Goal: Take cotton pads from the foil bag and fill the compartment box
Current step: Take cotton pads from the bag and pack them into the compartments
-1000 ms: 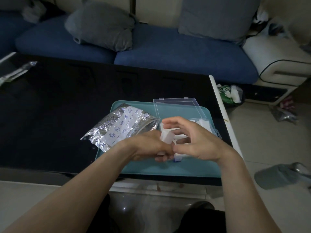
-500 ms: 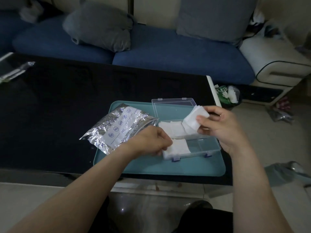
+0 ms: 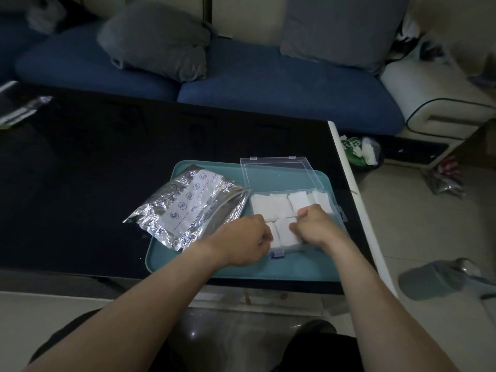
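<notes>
1. Now the cotton pads fill the far row of the clear box, and more lie in the near row between the two hands; half a second ago the right hand held a pad up in the air above the box, and that pad has come down into it.
2. Both hands are down in the near row. The right hand is curled, knuckles up, pressing into the right-hand part; whether its fingers pinch a pad cannot be told. The left hand is curled too, its fingertips hidden at the left edge of the pads.
3. Judging from this, the box is nearly full and the step in hand is tucking pads flat.
4. Just left of the left hand lies the foil bag, its mouth turned toward the box.
5. Beyond the hands the box lid lies open; everything rests on a teal tray on the black table.
</notes>
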Available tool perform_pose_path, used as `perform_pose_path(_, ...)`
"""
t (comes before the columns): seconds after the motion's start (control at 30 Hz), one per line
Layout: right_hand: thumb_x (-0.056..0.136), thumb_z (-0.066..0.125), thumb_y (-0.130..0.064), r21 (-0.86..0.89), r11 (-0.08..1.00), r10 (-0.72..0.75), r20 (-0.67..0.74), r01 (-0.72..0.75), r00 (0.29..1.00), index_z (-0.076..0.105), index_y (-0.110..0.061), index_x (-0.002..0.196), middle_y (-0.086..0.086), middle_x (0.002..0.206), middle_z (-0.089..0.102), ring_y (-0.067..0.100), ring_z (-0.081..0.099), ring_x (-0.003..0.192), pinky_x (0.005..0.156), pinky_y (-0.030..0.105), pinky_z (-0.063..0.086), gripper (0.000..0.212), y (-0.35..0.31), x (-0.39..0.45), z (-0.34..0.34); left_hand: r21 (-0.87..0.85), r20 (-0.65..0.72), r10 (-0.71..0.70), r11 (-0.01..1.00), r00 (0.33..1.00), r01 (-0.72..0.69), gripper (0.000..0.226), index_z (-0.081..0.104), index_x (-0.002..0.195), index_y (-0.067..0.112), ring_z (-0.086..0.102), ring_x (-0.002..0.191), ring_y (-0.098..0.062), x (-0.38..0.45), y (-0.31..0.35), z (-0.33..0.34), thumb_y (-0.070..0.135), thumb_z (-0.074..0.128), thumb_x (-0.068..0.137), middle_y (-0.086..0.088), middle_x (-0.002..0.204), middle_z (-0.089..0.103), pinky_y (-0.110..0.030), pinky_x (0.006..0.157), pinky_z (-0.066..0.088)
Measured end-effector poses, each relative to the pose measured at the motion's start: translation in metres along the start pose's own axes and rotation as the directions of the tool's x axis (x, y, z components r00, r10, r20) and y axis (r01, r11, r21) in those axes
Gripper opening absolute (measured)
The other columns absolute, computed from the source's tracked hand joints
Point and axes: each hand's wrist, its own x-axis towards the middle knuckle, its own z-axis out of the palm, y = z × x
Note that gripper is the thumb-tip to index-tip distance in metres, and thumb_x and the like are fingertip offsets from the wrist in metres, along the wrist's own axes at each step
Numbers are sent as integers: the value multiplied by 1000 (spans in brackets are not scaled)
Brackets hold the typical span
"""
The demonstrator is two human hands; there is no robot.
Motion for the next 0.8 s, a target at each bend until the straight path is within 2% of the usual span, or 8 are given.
perform_pose_path(0.03,95,62,-15,-10,1000,2,0,-2,1000,54,-13,97,7,99,58,23,59,90,70,29,41,8,-2,-1,1,4,3,-5,1000,1000,5,29,69,118,18,60,112,-20,0,0,0,24,53,95,-3,124,59,-36,100,45)
perform_pose_path(0.1,95,64,-18,-48,999,14,-28,-15,1000,42,-5,132,12,123,56,29,58,113,82,29,41,46,-3,0,4,6,10,-9,1000,1000,9,28,69,117,17,59,112,-20,1,1,0,24,53,95,-3,124,58,-35,100,45)
perform_pose_path(0.13,94,67,-19,-62,998,20,-63,-24,998,36,-3,137,12,125,57,30,58,117,82,29,41,55,-3,0,6,3,13,-10,1000,1000,10,28,69,118,17,59,112,-20,1,2,0,24,53,96,-3,124,58,-35,100,45)
perform_pose_path(0.33,85,76,-30,-283,959,-66,-166,17,984,69,-11,85,3,80,69,20,66,74,57,26,44,20,0,5,19,-12,-2,-3,1000,1000,3,29,69,118,13,60,110,-20,0,4,-3,22,52,96,-5,125,59,-31,98,46)
perform_pose_path(0.47,86,77,-19,-275,956,-143,-120,106,982,72,-16,92,0,92,70,18,67,86,80,32,55,9,2,-5,1,-36,-48,12,999,999,-13,29,70,117,14,61,110,-20,0,1,-6,21,54,94,-4,122,63,-26,95,45)
perform_pose_path(0.57,81,82,-12,-201,952,-254,-90,232,963,74,-23,102,-3,97,70,10,64,85,71,23,49,25,7,-9,-11,-67,-202,18,997,979,-33,23,73,107,17,63,101,-18,0,-1,-17,17,56,92,-2,112,69,-24,91,45)
perform_pose_path(0.7,81,82,-10,-244,940,-235,38,237,971,73,-23,112,-5,98,66,3,57,78,80,21,44,35,6,-2,1,-179,-488,-36,982,872,-59,21,72,92,15,56,78,-13,-3,-3,-27,22,52,85,1,92,66,-36,80,50)
perform_pose_path(0.8,82,82,-15,-311,913,-286,-20,266,958,74,-23,113,-4,101,69,10,63,89,88,28,51,33,4,-4,-6,-105,-591,-90,994,801,34,19,66,98,16,59,83,-21,-8,-4,-34,29,56,88,3,92,57,-40,75,51)
